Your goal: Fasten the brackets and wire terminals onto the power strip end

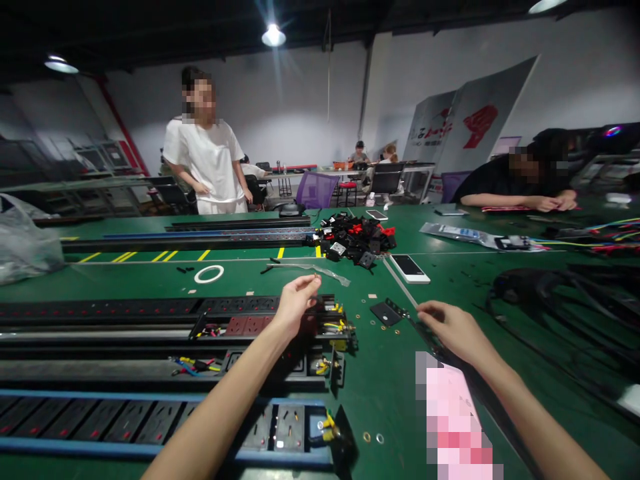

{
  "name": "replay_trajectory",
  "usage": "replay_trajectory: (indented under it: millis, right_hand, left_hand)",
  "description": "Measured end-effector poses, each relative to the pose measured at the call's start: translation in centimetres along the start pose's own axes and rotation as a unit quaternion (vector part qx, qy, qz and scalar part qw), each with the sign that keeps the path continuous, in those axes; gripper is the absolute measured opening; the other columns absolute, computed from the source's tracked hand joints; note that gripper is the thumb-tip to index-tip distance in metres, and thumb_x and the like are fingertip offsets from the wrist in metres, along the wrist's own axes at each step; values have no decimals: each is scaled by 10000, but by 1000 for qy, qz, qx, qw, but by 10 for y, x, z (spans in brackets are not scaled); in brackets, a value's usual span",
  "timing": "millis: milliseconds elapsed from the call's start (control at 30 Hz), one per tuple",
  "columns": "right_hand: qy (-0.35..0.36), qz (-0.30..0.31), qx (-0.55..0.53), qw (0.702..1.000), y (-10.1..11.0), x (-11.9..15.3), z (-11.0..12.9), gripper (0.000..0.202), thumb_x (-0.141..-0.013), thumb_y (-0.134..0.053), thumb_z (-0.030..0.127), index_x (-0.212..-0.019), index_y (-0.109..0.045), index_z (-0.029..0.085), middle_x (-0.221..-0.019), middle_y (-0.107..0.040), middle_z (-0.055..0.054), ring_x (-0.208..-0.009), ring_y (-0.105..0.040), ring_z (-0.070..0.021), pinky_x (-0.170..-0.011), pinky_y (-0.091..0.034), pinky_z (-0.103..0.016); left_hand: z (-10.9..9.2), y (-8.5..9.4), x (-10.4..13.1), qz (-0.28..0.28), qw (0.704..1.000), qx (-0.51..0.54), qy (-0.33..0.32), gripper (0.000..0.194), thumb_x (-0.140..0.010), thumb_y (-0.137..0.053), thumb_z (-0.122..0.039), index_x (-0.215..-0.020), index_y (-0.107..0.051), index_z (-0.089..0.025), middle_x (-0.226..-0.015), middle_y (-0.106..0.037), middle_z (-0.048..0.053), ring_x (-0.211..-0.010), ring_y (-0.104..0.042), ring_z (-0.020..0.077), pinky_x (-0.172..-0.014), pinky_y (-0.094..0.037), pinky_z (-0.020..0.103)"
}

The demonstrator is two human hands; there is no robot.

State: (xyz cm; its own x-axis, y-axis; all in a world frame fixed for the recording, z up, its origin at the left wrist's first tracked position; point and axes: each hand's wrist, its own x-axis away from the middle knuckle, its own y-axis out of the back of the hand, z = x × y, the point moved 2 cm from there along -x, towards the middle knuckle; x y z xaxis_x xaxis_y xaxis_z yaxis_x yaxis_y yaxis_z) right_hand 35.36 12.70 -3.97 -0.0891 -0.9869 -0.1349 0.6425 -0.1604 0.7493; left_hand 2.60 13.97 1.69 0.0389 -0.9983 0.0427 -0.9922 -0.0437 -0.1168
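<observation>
My left hand (296, 303) is raised over the ends of the power strips, thumb and fingertips pinched on a tiny piece too small to name. Below it lie black power strips (150, 305) with yellow-sleeved wire ends, and a blue-edged power strip (107, 419) nearer me. My right hand (453, 330) is closed at the fingertips beside the lower end of a thin pale strip (400, 281); whether it grips anything is hard to make out. Left of those fingers sits a black end plate (386, 313), with small metal washers (367, 437) scattered on the green table (400, 413).
Black and red socket parts (357, 237) are heaped mid-table, near a white phone (410, 269). A white ring (209, 274) lies left. Black cables (545, 313) coil at right. One person (207, 163) stands across the table; another (520, 177) leans on it at right.
</observation>
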Motion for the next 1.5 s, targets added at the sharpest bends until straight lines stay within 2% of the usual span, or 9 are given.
replay_trajectory:
  millis: [133, 233, 333, 433, 533, 933, 1200, 1333, 1500]
  right_hand:
    - [62, 88, -203, 973, -12, -10, 49, 335, -805, -587, 446, -992, -701, 193, -899, -731, -75, -782, -667, -227, -626, -495, -302]
    - [101, 153, -209, 960, -32, -23, 80, 322, -811, -605, 404, -1046, -686, 199, -874, -706, -57, -740, -636, -201, -615, -484, -299]
    - [134, 229, -223, 938, -59, -37, 96, 347, -811, -603, 348, -1119, -680, 208, -1030, -708, -80, -865, -643, -217, -652, -489, -303]
    - [152, 275, -238, 919, -82, -45, 101, 327, -769, -663, 341, -1061, -710, 200, -1103, -710, -82, -956, -639, -232, -715, -493, -311]
    - [159, 302, -252, 905, -96, -46, 102, 299, -772, -689, 405, -962, -724, 178, -959, -728, -66, -855, -632, -208, -692, -469, -299]
    - [58, 291, -331, 896, -127, -61, 96, 435, -695, -727, 591, -782, -615, 179, -640, -552, 35, -525, -466, -93, -499, -361, -229]
    - [-20, 300, -372, 878, -118, -51, 95, 343, -693, -764, 495, -811, -663, 190, -740, -628, 2, -601, -547, -96, -553, -449, -221]
    - [-20, 339, -364, 867, -101, -47, 94, 319, -654, -815, 397, -879, -714, 195, -789, -674, -17, -655, -594, -122, -628, -501, -263]
    - [10, 324, -359, 875, -96, -46, 95, 322, -648, -827, 399, -878, -729, 196, -845, -683, -19, -741, -595, -138, -631, -469, -242]
  left_hand:
    - [2, -15, -14, 28, 998, -52, -24, 207, -816, -665, -230, -989, -687, -119, -856, -692, 63, -623, -550, 89, -565, -419, 193]
    - [5, -21, -24, 34, 992, -102, -61, 112, -810, -629, -143, -910, -679, -132, -790, -671, 34, -659, -559, 111, -619, -432, 213]
    - [11, -15, -27, 28, 983, -150, -103, 75, -816, -606, -100, -810, -659, -152, -833, -680, 22, -804, -597, 138, -790, -447, 242]
    - [19, -5, -27, 27, 975, -188, -115, 91, -866, -558, -124, -857, -639, -165, -843, -702, 24, -825, -625, 157, -809, -449, 262]
    - [22, 1, -26, 37, 959, -259, -112, 128, -910, -507, -157, -970, -619, -168, -838, -721, 28, -771, -652, 155, -750, -468, 255]
    - [18, 5, -26, 23, 926, -353, -132, 181, -862, -597, -196, -985, -728, -174, -939, -758, 46, -835, -682, 171, -773, -492, 257]
    - [25, 7, -27, 34, 929, -353, -110, 128, -734, -733, -223, -842, -731, -153, -767, -747, 44, -700, -672, 167, -629, -472, 240]
    - [28, 6, -27, 47, 934, -339, -105, 99, -728, -738, -215, -805, -741, -153, -786, -760, 52, -719, -690, 173, -640, -488, 237]
    - [30, 6, -28, 58, 933, -341, -102, 136, -758, -718, -218, -866, -770, -154, -869, -775, 73, -791, -712, 193, -715, -518, 256]
